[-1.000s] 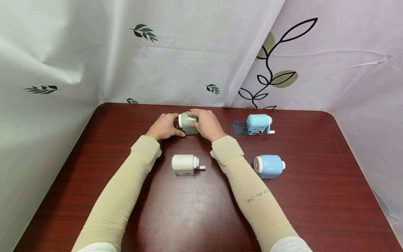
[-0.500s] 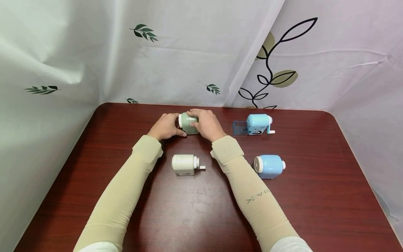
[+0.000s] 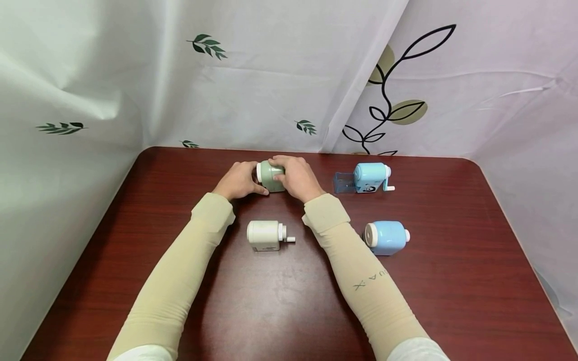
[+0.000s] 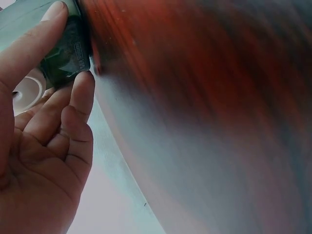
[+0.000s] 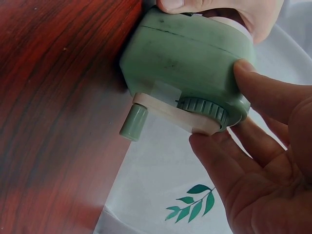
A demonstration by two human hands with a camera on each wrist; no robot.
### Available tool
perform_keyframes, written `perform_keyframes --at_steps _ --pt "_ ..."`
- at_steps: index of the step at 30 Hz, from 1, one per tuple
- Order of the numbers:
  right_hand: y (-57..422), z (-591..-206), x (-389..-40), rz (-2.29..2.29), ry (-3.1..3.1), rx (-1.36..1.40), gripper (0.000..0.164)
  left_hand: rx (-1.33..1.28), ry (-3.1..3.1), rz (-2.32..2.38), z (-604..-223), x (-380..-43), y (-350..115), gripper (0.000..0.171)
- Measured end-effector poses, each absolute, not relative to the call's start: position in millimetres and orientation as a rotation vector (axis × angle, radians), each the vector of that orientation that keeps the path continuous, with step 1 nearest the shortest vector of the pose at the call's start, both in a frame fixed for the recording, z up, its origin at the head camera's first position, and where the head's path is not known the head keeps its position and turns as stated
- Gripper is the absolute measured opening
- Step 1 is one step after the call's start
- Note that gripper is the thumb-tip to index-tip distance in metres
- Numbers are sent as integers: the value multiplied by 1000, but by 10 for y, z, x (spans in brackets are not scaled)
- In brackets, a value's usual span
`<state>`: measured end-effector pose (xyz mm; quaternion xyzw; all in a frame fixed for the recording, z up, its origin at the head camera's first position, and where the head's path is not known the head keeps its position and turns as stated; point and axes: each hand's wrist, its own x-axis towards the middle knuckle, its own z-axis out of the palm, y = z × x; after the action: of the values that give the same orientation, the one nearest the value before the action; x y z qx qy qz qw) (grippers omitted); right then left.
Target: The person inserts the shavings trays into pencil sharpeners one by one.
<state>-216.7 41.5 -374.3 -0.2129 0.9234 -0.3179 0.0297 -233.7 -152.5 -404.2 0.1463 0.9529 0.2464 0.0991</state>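
A green crank pencil sharpener (image 3: pixel 270 176) stands at the back of the table between both hands. My left hand (image 3: pixel 238 181) holds its left end; the left wrist view shows thumb and fingers around the dark see-through drawer (image 4: pixel 66 56), beside a white ring (image 4: pixel 30 91). My right hand (image 3: pixel 298 178) grips the body from the right, thumb on one face. In the right wrist view the cream crank arm (image 5: pixel 165 111) with its green knob (image 5: pixel 134 123) shows, and a right fingertip is right at the crank's hub end. Part of the sharpener is hidden by the hands.
A cream sharpener (image 3: pixel 264 235) stands nearer on the dark red table (image 3: pixel 253 306), between the forearms. A light blue sharpener (image 3: pixel 369 178), its clear drawer (image 3: pixel 344 183) pulled out, stands back right. Another blue sharpener (image 3: pixel 389 237) is beside the right forearm. White curtain (image 3: pixel 253 90) hangs behind.
My left hand has shifted very slightly to the right along the green pencil sharpener's end. The right hand and the other sharpeners keep their places.
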Motion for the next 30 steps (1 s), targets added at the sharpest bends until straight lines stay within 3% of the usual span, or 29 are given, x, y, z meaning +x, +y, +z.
perform_keyframes --at_steps 20,30 --pt "350 -3620 -2117 -769 2908 -585 45 396 2791 763 -4051 -2331 -1519 61" --pt "374 -3280 -2091 -578 2901 -600 48 455 2789 753 -3983 -2328 -1506 83"
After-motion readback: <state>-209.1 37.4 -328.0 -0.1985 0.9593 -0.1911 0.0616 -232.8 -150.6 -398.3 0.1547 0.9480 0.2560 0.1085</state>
